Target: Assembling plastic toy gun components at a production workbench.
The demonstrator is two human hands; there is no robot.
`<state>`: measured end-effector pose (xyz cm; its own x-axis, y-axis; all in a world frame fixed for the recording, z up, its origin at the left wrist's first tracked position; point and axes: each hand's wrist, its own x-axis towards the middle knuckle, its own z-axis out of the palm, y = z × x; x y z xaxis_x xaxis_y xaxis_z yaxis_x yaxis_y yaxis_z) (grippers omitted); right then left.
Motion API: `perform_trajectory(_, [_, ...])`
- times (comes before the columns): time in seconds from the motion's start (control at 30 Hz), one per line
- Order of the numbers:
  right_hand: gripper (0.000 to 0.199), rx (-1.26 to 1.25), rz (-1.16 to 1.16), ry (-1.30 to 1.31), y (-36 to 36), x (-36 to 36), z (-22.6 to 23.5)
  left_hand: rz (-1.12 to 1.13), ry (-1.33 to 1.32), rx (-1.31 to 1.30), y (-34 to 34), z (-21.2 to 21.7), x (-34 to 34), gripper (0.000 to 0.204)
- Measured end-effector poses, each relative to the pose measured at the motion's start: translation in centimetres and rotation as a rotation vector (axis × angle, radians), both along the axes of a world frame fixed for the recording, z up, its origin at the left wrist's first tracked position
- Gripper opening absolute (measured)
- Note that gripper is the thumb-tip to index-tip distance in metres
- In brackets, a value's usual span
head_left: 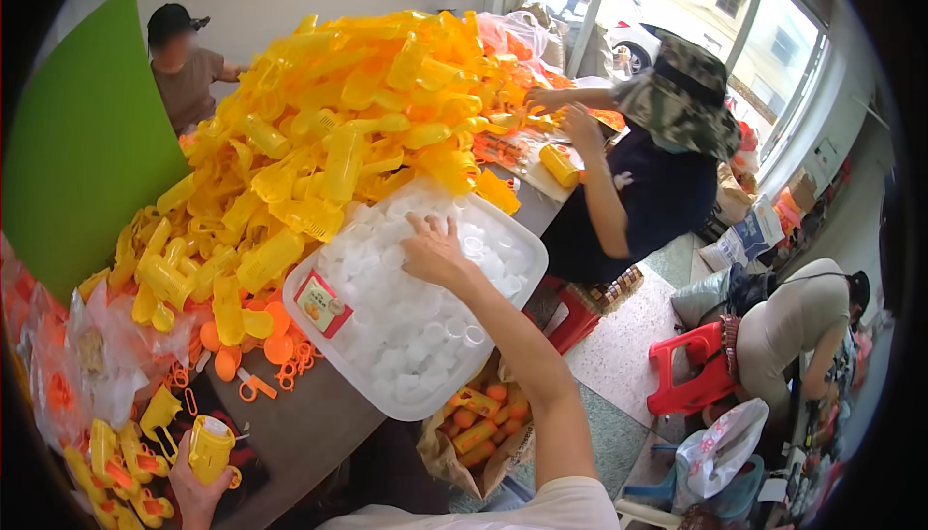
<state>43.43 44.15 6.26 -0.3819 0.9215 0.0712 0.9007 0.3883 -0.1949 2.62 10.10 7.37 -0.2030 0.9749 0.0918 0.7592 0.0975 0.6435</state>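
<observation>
The left hand (198, 491) wraps its grip around a small yellow plastic part (211, 448) low at the near edge of the bench (309, 424), while the right hand (435, 252) lies with fingers spread, pinching nothing, on the clear caps (406, 327) filling a white tray (527, 259). The caps look light, stiff and slippery, probably easiest pinched singly by the rim; the yellow part seems hollow, rigid and light, held well around its body. Behind the tray rises a heap of yellow parts (338, 124).
</observation>
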Motion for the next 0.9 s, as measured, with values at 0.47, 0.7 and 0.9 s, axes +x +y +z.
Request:
perform_trajectory(0.47, [0.04,0.322,0.123,0.104,-1.0,4.0,3.0,-0.003,-0.192,-0.131,0.7,1.0,1.3,0.069])
perform_trajectory(0.7, [0.038,0.294,0.37,0.232,-10.4,0.5,4.0,-0.063,0.109,0.039,-0.6,1.4,0.4,0.069])
perform_trajectory(0.9, [0.052,0.139,0.612,0.425,-10.4,6.7,-3.3,0.179,-0.095,0.242,-5.9,-0.6,-1.7,0.085])
